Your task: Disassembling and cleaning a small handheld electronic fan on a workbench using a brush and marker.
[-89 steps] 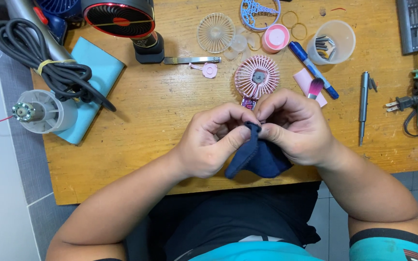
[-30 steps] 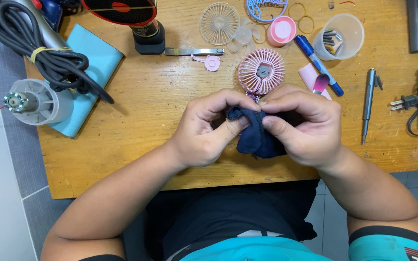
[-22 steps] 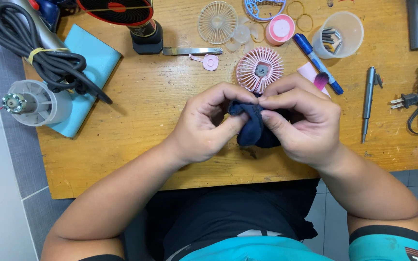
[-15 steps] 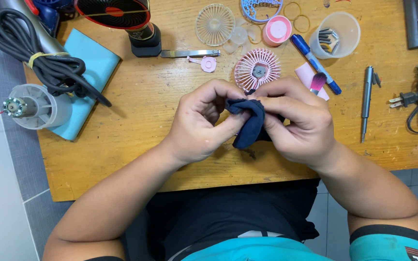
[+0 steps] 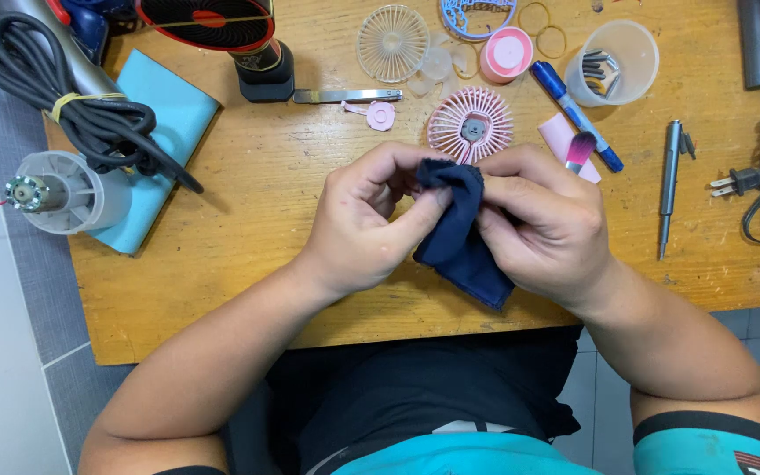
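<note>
1. Both hands were together over the near edge of the worktop [image 5: 248, 290]. The left hand [image 5: 367, 220] and the right hand [image 5: 543, 224] were clamped on a dark blue cloth [image 5: 459, 237], fingers pinching its upper fold.
2. The cloth hung between the palms, above the wood. Whether a small part was wrapped inside, I could not tell.
3. The step in hand seemed to be wiping or rubbing something with the cloth. The next move probably called for a steady pinch and small turning of the fingers.
4. Just behind the hands lay a pink fan grille [image 5: 470, 125]; farther away, a clear grille [image 5: 392, 42] and a plastic cup [image 5: 635, 53].
</note>
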